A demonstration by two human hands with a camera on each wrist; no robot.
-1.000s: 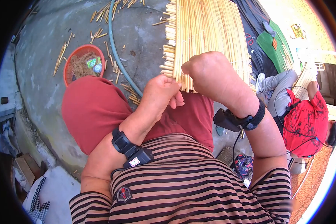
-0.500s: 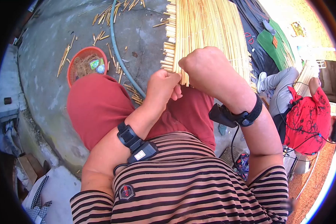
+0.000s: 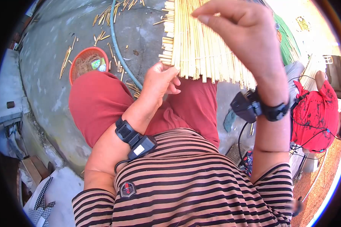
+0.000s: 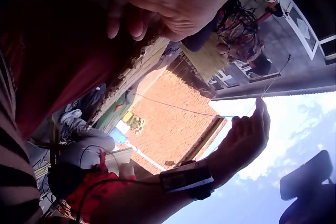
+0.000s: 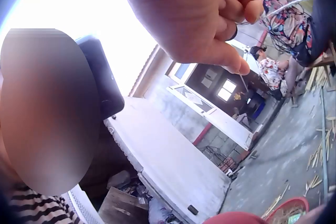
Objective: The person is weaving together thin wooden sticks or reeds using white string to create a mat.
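Observation:
A mat of pale reed stalks (image 3: pixel 201 49) lies over the knees and stretches away from the body. At its near left corner my left hand (image 3: pixel 157 83) pinches the stalk ends between thumb and fingers; the other fingers curl below. My right hand (image 3: pixel 250 38) is raised above the mat's right side, thumb and forefinger close together. From that hand a thin thread (image 4: pixel 184 110) runs taut toward the mat in the left wrist view. A pale strand of this thread (image 5: pixel 289 7) shows beside the curled fingers in the right wrist view.
An orange basket (image 3: pixel 74 64) with fibres and small packets stands on the concrete floor at left. A blue hose (image 3: pixel 115 41) curves past scattered stalk pieces (image 3: pixel 102 36). A person in red (image 3: pixel 318 117) sits at right. Cables hang near my right arm.
My right hand has lifted off the mat's near edge, up and to the right, drawing thread out. My left hand has stayed at the corner, and the mat has shifted slightly.

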